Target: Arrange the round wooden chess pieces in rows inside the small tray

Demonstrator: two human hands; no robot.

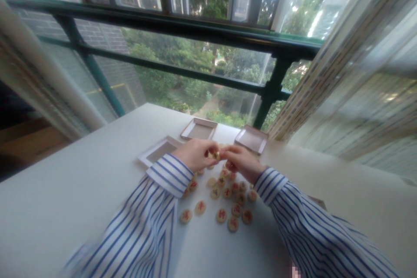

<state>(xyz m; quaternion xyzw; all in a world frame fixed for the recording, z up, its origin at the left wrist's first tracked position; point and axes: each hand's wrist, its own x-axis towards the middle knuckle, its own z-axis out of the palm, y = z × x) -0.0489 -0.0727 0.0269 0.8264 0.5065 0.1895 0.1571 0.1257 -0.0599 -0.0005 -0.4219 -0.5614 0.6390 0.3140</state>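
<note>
Round wooden Chinese chess pieces (227, 192) with red or dark characters lie scattered on the white table. My left hand (194, 154) is closed, its thumb and fingers pinching a chess piece (214, 155) above the others. My right hand (243, 161) meets it from the other side, fingertips pressed together at the same piece. Whether the right fingers hold a piece of their own is hidden. Some pieces behind and beneath both hands are partly covered. Nearer me, a red-marked piece (221, 215) lies face up among several more.
Three shallow open trays stand beyond my hands: a left tray (148, 161), a middle tray (184, 134) and a right tray (264, 147). A box edge (317, 202) shows behind my right sleeve. Past the white table (97, 169) are a green railing (195, 26) and curtains (312, 78).
</note>
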